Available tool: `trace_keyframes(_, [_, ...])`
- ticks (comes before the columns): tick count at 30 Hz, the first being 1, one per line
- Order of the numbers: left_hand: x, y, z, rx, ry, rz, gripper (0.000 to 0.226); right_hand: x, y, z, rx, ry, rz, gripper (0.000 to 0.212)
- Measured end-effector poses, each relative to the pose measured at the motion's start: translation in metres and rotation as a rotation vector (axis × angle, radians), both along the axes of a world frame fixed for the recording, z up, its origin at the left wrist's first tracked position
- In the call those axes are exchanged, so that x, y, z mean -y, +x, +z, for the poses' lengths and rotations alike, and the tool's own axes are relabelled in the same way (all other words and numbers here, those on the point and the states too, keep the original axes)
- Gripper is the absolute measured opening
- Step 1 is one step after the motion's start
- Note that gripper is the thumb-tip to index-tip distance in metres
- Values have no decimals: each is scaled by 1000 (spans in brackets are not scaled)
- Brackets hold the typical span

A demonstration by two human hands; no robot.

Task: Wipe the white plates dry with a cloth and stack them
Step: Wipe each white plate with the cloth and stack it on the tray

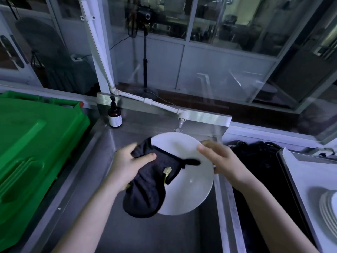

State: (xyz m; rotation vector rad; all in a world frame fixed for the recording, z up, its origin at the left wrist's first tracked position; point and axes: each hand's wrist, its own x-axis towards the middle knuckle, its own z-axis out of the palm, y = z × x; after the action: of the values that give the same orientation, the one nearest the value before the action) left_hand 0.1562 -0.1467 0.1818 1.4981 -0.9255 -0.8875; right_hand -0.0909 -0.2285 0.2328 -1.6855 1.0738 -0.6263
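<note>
Two hands and two forearms in view, nothing more of the person. Left hand point(125, 165) and left forearm point(87, 216) bare, the forearm leaving frame at 7 o'clock. Right hand point(218, 159) and right forearm point(269, 212) likewise bare, leaving frame at 5 o'clock. Right thumb point(201, 148) shows a short nail. Left fingers point(134, 146) motion-blurred, nails unreadable.

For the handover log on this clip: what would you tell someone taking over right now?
Left hand: grip on the dark cloth, pressed to the plate's face.
Right hand: grip on the white plate at its right rim, held over the sink.
Done: a stack of plates sits on the tray at right.
Left: finish wiping this plate, then probably add it to that stack.
</note>
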Motion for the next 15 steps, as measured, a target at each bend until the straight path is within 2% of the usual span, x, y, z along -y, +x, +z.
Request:
trace_keyframes(3, [8, 3, 16, 320, -59, -226, 30, -2, 19, 0, -221, -200, 133, 65])
trace_keyframes(5, [9, 3, 21, 342, -78, -316, 28, -7, 25, -5, -215, -253, 133, 70])
trace_keyframes(7, [4, 3, 16, 209, -97, -304, 25, -9, 24, -6, -190, -283, 90, 71])
trace_keyframes(9, [-3, 0, 0, 77, -75, -138, 23, -10, 21, -8, -114, -252, -28, 60])
trace_keyframes(12, [-12, -14, -22, -312, -16, 99, 15, -17, 17, -19, 113, -60, -311, 57])
trace_keyframes(13, [-14, -16, -26, -367, 4, 128, 13, -21, 16, -23, 158, -10, -363, 58])
trace_keyframes(15, [-14, -11, -27, -298, 47, 101, 14, -25, 14, -28, 140, 5, -372, 54])
